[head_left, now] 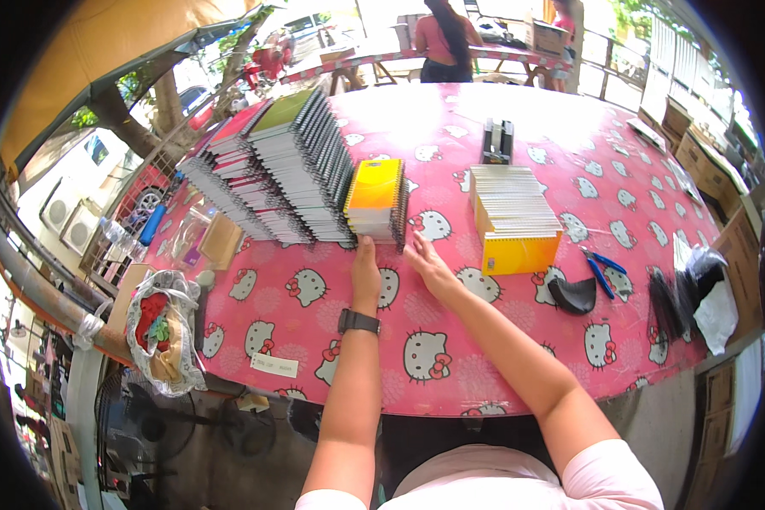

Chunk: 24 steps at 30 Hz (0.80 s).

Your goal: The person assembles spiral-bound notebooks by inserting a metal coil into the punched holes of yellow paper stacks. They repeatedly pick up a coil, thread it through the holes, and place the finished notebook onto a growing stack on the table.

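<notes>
A short stack of spiral notebooks [376, 189] with a yellow and orange cover lies on the pink table beside taller stacks. My left hand [365, 270] is at its near edge, a fingertip touching it; the other fingers are partly hidden, and the hand grips nothing I can see. By the stack's near right corner, next to the black coil binding, is my right hand [432, 269], fingers stretched out and apart, holding nothing. Left of the short stack rise tall piles of spiral notebooks [293, 161], one topped by a green cover. A row of yellow-covered booklets [518, 212] stands to the right.
A black dispenser-like tool [497, 141] sits beyond the booklets. Blue-handled pliers [602, 272] and a black curved piece [573, 296] lie at right, near black coils [670, 306]. A plastic bag of scraps [163, 331] hangs at the left edge. Another person [447, 41] stands at the back.
</notes>
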Motion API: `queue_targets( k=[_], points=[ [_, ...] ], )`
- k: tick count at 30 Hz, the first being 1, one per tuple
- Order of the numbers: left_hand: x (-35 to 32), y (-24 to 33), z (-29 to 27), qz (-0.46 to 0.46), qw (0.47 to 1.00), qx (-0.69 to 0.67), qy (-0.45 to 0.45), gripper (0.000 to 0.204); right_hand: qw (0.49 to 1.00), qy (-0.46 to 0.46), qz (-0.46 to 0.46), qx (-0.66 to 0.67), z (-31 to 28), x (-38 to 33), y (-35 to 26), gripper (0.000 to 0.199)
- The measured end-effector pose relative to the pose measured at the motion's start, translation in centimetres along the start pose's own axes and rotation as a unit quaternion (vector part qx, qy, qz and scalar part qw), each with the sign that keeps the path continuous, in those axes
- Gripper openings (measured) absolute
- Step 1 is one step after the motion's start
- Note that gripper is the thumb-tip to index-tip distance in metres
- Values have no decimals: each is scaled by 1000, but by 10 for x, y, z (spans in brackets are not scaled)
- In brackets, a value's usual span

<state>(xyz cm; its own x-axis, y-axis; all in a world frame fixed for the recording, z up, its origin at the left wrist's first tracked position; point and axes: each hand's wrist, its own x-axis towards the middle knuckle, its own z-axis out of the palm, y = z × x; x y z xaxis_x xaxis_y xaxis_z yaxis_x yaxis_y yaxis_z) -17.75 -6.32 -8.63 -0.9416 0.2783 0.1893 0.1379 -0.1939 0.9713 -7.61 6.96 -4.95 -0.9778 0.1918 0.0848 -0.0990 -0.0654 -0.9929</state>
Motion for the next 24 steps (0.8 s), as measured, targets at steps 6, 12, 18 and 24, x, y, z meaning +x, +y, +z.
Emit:
queue_targets(
  k=[6, 12, 18, 24],
  points=[
    [0, 10, -8, -6, 991, 94, 97, 47, 870, 78, -254, -414, -114, -87, -55, 38],
    [-33, 76, 24, 112, 972, -22, 207, 25, 696, 226, -280, -621, -180, -81, -65, 35],
    [-108, 111, 88, 310, 918, 233, 84, 35, 732, 248, -288, -566, -171, -79, -87, 25],
    [-154, 127, 139, 414, 765, 479, -123, 47, 867, 14, -242, -435, -126, -139, -78, 25]
  ],
)
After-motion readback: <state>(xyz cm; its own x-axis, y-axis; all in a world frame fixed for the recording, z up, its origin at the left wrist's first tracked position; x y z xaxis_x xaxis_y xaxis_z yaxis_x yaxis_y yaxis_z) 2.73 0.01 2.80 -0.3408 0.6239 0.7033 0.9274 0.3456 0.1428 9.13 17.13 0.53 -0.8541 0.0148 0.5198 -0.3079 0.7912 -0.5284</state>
